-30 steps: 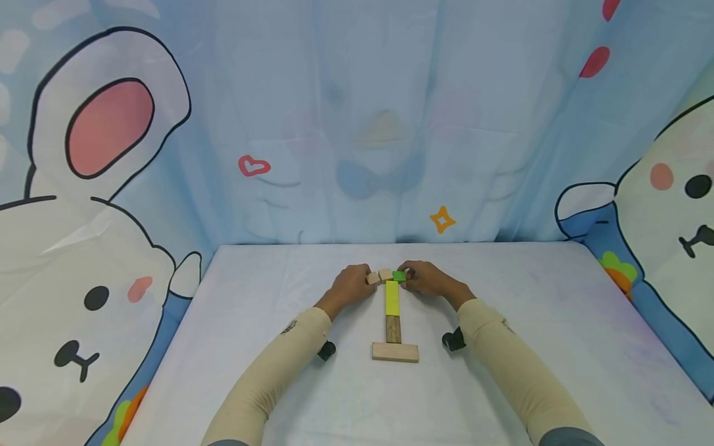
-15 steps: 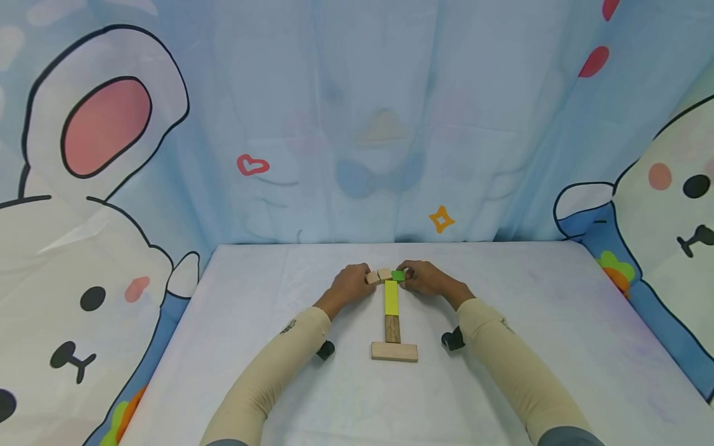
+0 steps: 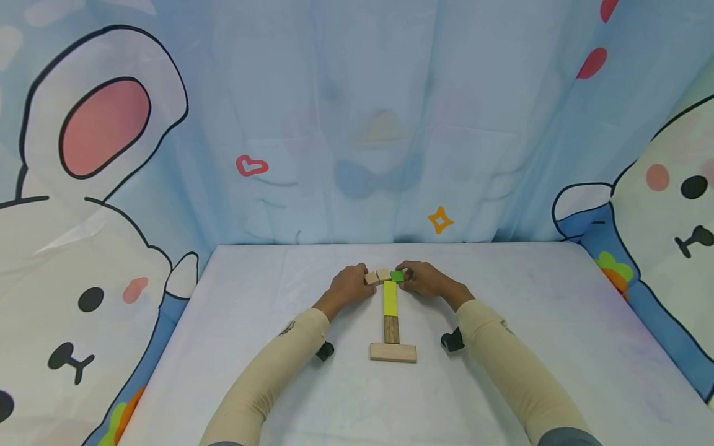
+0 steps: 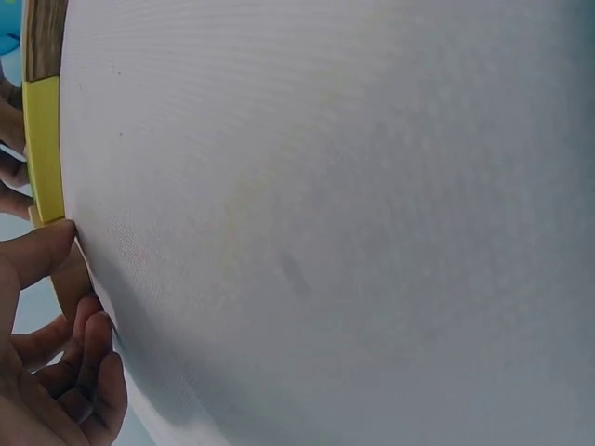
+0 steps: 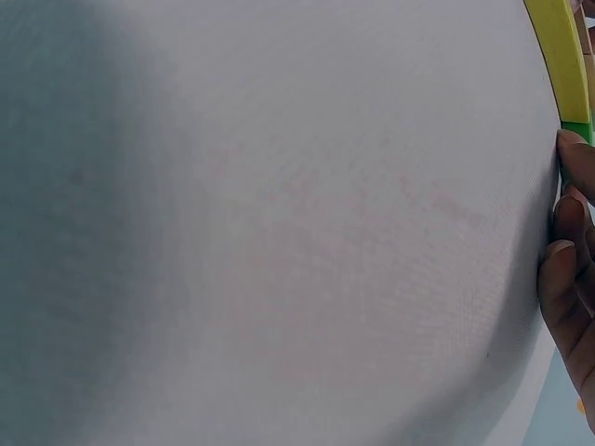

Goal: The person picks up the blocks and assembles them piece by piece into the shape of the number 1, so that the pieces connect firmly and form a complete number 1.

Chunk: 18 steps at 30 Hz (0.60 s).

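Note:
At the far end of a block row on the white table, my left hand (image 3: 348, 285) pinches a plain wooden block (image 3: 370, 278). Beside it sits a second plain block (image 3: 383, 274), then a green block (image 3: 397, 275) that my right hand (image 3: 426, 279) holds between thumb and fingers. Below these run a yellow block (image 3: 390, 299) and a dark brown block (image 3: 392, 329), ending at a long plain block (image 3: 393, 353) lying crosswise. In the left wrist view my thumb and fingers are on the wooden block (image 4: 70, 279). The right wrist view shows fingertips against the green block (image 5: 576, 131).
A white cloth covers the table (image 3: 312, 402). Behind it hangs a blue curtain (image 3: 357, 124) with cartoon animals at both sides. Black wrist cameras (image 3: 453, 340) sit under both sleeves.

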Motion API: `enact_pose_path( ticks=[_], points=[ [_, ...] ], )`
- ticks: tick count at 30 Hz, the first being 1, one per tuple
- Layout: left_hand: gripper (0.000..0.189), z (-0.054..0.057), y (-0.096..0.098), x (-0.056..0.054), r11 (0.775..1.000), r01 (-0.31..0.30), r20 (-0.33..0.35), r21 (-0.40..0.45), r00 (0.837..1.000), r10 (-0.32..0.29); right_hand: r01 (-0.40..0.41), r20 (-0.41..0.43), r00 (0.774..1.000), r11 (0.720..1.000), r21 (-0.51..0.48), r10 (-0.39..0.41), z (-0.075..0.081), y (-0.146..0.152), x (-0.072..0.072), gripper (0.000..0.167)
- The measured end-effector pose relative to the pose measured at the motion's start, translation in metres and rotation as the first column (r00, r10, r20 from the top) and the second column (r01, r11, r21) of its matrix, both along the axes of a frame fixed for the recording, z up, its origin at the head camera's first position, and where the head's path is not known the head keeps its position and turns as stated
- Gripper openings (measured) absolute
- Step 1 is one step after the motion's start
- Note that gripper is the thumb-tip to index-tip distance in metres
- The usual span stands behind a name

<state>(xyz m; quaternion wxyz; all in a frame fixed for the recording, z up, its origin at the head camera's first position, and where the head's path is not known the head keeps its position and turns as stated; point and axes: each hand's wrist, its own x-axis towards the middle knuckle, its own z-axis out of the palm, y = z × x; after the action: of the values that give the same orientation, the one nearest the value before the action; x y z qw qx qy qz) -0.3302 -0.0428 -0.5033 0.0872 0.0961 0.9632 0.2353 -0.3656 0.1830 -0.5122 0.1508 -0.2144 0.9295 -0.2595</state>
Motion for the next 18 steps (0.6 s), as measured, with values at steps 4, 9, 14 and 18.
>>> enact_pose_path(
  ticks=[4, 9, 14, 18],
  points=[
    [0.040, 0.000, -0.001, 0.001, 1.000, -0.006, -0.007, -0.015, 1.000, 0.006, 0.001, -0.003, 1.000, 1.000, 0.001, -0.001, 0.000, 0.000, 0.000, 0.047],
    [0.047, 0.001, -0.002, 0.003, 0.998, -0.017, -0.011, -0.060, 1.000, 0.016, 0.005, -0.002, 1.000, 1.000, 0.001, -0.005, 0.000, 0.000, 0.001, 0.049],
    [0.052, 0.003, -0.006, 0.008, 0.996, -0.028, -0.032, -0.086, 0.999, 0.026, 0.004, -0.017, 1.000, 1.000, -0.009, -0.004, 0.001, 0.003, 0.005, 0.048],
    [0.055, 0.004, -0.010, 0.012, 0.996, -0.047, -0.044, -0.080, 0.998, 0.044, 0.013, -0.066, 0.998, 1.000, -0.018, -0.014, -0.002, 0.009, 0.007, 0.047]
  ],
)
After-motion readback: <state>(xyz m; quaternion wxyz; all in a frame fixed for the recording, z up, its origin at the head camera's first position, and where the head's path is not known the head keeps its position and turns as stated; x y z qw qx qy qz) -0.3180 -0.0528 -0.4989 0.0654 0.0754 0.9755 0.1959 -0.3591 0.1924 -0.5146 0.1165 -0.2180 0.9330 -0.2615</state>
